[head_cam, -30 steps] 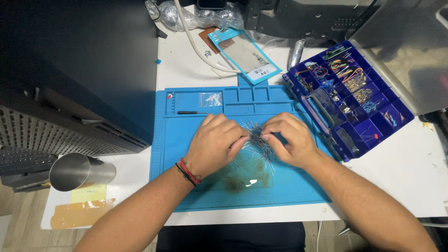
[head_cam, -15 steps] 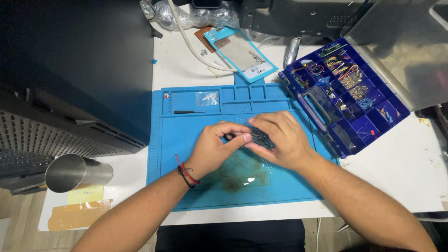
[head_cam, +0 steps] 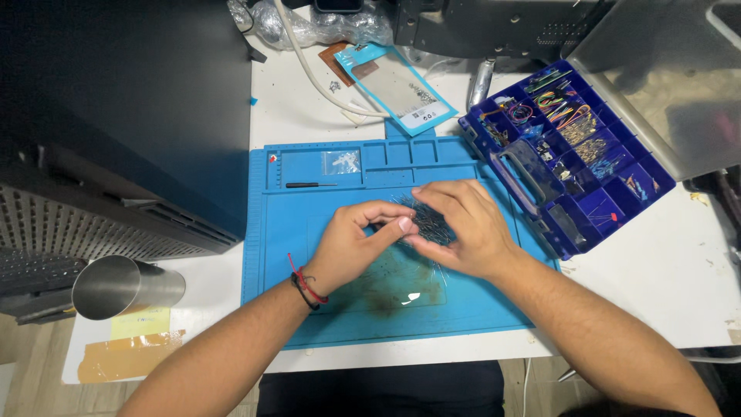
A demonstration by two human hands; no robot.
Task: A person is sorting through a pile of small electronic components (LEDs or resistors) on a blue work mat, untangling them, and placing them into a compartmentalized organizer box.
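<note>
White desk seen from above, with a blue work mat (head_cam: 285, 255) in the middle. Over the mat's centre, the left hand (head_cam: 351, 247) and right hand (head_cam: 463, 228) meet, both pinching a bundle of thin dark wires (head_cam: 424, 220) held between them, fingers closed around it. A small screwdriver (head_cam: 311, 184) lies on the mat above the left hand. An open blue parts box (head_cam: 571, 147) sits just right.

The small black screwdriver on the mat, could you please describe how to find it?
Start at the blue mat on the white table. Near its top left, the screwdriver lies flat, below a small clear bag. It is the only thin dark stick there.
</note>
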